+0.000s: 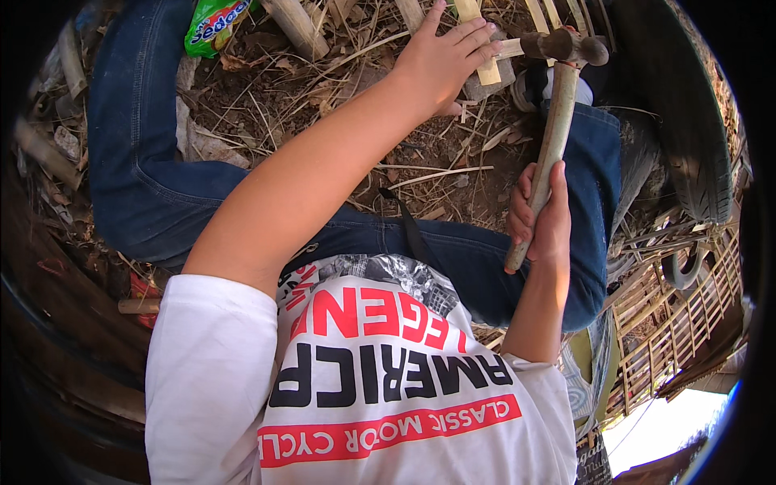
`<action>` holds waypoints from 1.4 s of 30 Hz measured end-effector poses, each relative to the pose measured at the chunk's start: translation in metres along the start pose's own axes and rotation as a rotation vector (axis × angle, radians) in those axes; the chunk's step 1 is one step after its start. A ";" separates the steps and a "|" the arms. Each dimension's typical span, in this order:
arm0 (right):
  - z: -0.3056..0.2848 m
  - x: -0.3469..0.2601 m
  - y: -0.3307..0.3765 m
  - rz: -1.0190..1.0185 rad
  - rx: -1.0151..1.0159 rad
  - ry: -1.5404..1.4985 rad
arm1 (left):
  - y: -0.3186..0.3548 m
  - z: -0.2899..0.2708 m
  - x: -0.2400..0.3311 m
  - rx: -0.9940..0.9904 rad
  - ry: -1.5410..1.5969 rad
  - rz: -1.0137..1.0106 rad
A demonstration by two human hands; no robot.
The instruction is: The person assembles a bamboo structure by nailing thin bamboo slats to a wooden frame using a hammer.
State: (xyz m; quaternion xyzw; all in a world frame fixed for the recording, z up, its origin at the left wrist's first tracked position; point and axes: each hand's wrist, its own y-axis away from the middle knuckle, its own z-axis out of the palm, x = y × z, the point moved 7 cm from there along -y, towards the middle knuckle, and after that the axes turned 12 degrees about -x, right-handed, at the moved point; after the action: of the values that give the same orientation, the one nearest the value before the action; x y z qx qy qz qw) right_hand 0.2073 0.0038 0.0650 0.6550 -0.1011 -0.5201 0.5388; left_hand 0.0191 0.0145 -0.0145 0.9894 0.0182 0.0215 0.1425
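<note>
My left hand [444,61] lies across a pale wooden strip [489,71], its fingers stretched over the strip and holding it down. A shorter strip [509,48] crosses it there, and its far end meets the hammer's head. Beneath them is a grey block [503,79], partly hidden. In my right hand [543,212] is a hammer [555,125], gripped near the lower end of its wooden handle. The dark metal head, with one rounded face, is at the top, just right of the crossed strips. Whether it touches the short strip I cannot tell.
My legs in blue jeans [137,121] frame ground covered in dry leaves and straw. A tire [695,137] stands at the right, above a slatted bamboo panel [671,323]. A green packet [212,28] lies at upper left, near a thick wooden stake [297,28].
</note>
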 end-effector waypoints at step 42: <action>-0.006 0.014 -0.004 0.085 0.042 0.221 | 0.002 -0.016 -0.006 -0.089 0.198 0.179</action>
State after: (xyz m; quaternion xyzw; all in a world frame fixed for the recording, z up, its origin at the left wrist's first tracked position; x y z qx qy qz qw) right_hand 0.2160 -0.0008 0.0535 0.7146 -0.0798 -0.4192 0.5543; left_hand 0.0126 0.0166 0.0010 0.9728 -0.0574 0.1323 0.1815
